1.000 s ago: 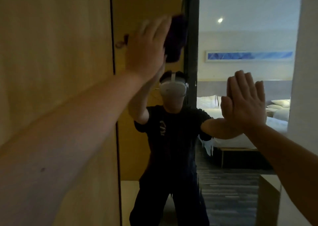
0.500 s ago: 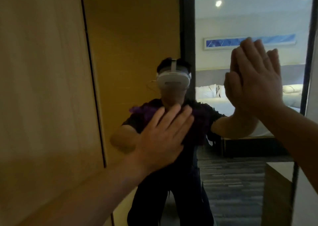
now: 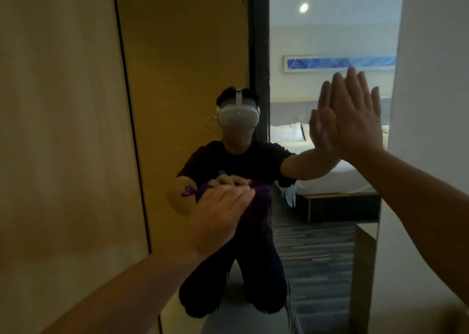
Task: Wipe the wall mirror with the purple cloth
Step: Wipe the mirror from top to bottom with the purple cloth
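A tall wall mirror [image 3: 193,54] fills the middle of the view, between a wooden panel on the left and a white wall on the right. My left hand [image 3: 218,219] presses the purple cloth [image 3: 256,201] flat against the glass in the lower middle; the hand covers most of the cloth, and a purple loop shows at its left edge. My right hand [image 3: 355,120] lies flat on the glass at the upper right, fingers apart and pointing up, holding nothing. The glass reflects both hands and a kneeling person.
A wooden wall panel [image 3: 63,143] borders the mirror on the left, a white wall [image 3: 431,67] on the right. The mirror reflects a bedroom with a bed, a blue picture and a striped carpet.
My left hand has swept the purple cloth down the glass from the upper area to the lower middle. My right hand has stayed flat on the mirror.
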`<state>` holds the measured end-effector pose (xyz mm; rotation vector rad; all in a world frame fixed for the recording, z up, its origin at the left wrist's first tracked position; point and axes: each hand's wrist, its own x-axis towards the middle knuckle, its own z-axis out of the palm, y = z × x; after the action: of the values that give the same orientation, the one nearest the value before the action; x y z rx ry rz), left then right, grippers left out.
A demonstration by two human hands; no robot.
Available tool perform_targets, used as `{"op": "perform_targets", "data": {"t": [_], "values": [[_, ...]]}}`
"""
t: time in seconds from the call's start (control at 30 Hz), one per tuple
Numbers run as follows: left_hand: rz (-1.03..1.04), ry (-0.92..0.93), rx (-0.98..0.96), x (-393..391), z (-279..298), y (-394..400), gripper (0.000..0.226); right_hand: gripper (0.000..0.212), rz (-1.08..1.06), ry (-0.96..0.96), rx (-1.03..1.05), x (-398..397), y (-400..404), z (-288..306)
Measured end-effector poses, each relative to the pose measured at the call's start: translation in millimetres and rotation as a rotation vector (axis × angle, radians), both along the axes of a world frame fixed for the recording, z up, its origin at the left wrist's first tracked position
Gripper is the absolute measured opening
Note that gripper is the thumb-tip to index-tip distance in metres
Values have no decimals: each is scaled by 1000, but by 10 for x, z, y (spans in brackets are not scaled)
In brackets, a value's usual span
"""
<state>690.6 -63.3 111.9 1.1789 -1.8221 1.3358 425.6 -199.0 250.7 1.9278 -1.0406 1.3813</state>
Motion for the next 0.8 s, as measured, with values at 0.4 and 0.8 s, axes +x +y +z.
{"op": "perform_targets", "data": {"t": [0.4, 0.8], "values": [[270, 151, -192, -620, 3166, -579, 59, 64, -58, 2, -44, -159, -305, -166], [228, -271, 43, -603, 45, -503, 61, 62, 15, 33, -92, -274, -252, -166]]}}
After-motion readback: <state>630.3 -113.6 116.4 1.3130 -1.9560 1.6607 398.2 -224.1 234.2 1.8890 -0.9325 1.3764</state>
